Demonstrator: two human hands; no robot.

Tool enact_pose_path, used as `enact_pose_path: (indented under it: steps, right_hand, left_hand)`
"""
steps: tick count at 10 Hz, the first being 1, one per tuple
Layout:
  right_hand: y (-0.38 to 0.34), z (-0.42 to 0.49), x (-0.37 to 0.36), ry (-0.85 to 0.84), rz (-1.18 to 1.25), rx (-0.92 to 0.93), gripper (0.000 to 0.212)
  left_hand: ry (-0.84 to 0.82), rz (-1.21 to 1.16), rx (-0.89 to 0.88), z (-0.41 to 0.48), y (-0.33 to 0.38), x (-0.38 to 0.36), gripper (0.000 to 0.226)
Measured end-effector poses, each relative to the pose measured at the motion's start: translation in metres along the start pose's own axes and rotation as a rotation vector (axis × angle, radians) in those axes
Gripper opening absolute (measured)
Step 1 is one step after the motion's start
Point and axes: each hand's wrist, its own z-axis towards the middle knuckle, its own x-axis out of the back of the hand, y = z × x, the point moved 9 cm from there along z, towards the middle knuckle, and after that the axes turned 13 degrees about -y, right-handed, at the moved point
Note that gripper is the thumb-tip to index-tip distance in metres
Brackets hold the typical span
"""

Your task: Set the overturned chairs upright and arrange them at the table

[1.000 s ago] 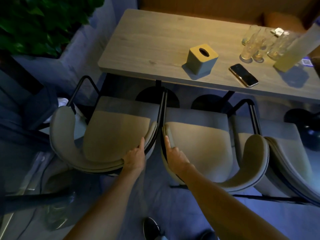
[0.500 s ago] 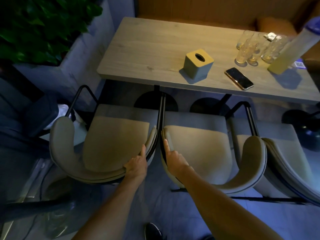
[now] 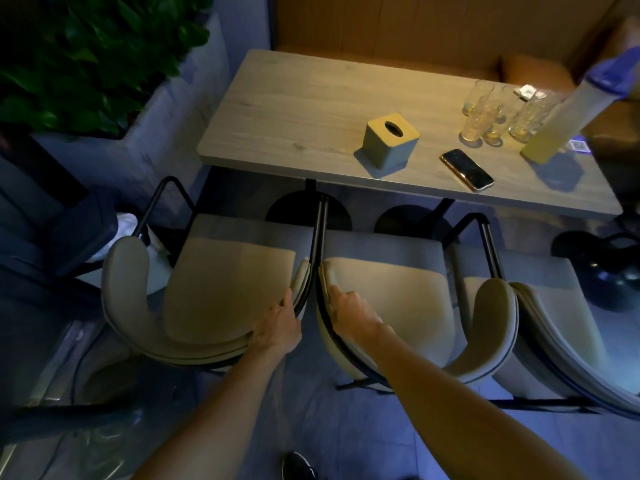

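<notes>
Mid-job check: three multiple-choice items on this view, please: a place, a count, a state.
1. The phone lies where? A) on the table, right of the tissue box B) on a chair seat C) on the floor
2. How many chairs show? A) one B) three C) five
3. The left chair is: A) overturned B) upright, gripped by the left hand C) stacked on the table
1 A: it lies on the tabletop beside the box. 2 B: the left chair, middle chair and right chair stand in a row. 3 B: its seat faces up, hand on its backrest.
</notes>
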Motion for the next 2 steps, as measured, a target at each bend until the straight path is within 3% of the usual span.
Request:
enact_pose_path:
  steps: [2]
  right_hand:
    - [-0.024, -0.021, 0.053, 0.086, 0.111, 0.082, 0.025]
  left_hand:
    - [0.202, -0.076, -0.165, -0.02, 0.053, 0.069, 0.046]
